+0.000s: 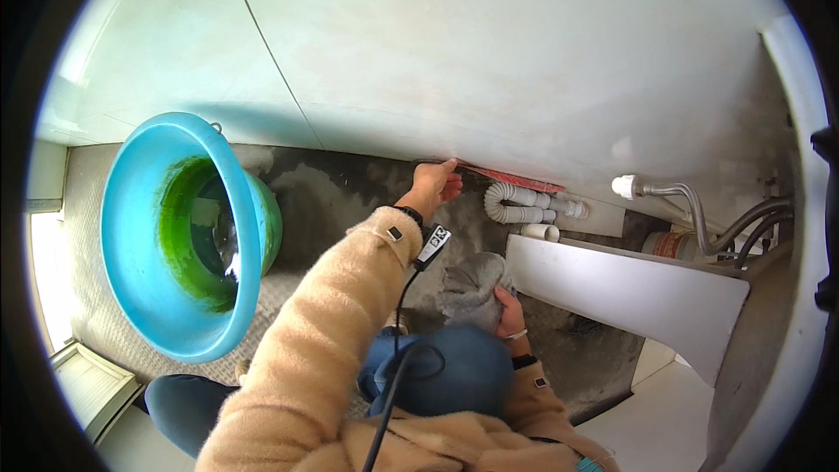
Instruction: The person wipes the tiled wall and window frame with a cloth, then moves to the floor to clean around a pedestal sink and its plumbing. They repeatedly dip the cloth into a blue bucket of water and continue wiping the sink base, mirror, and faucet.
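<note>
At the foot of the pale wall, my left hand is shut around the near end of a narrow red strip; its fingers partly hide that end. The strip's other end lies along the wall base, above a grey corrugated drain hose. Lower down, a crumpled grey cloth is bunched in my right hand, beside my bent knee. The cloth hides most of the right fingers.
A large blue plastic tub, green-stained inside and holding liquid, stands at left on the textured floor. To the right are a white panel, a short pipe end and a braided metal hose. A black cable with a tag hangs before me.
</note>
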### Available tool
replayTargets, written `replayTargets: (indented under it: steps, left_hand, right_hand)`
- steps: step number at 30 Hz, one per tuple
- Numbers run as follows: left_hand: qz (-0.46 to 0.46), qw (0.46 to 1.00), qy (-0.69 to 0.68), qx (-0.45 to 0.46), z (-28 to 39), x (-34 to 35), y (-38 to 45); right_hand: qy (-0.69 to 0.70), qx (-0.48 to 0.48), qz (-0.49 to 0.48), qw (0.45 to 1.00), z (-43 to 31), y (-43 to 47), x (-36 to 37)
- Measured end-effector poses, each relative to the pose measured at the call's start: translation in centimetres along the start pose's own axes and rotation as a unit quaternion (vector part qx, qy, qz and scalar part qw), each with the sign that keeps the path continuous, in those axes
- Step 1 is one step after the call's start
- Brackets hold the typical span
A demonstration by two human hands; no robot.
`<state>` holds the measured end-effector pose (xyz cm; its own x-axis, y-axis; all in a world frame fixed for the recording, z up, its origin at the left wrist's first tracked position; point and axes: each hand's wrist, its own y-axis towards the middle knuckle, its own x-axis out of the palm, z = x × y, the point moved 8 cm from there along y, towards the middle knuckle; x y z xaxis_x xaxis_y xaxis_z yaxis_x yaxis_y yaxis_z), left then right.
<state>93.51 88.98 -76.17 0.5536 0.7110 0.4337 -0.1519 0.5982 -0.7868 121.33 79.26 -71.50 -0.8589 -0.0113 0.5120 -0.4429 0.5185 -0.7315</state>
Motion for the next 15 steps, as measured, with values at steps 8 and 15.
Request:
replayTargets:
  steps: [8,15]
  left_hand:
    - [0.054,0.991,-0.117,0.041,-2.4,-0.5,0.8]
    - [0.082,0.989,-0.12,0.014,-8.3,-3.7,-1.4]
  right_hand:
    - [-0.135,-0.138,0.004,0.981,-6.9,-1.7,6.4]
    - [-0.145,-0.12,-0.1,0.977,-11.5,3.5,16.0]
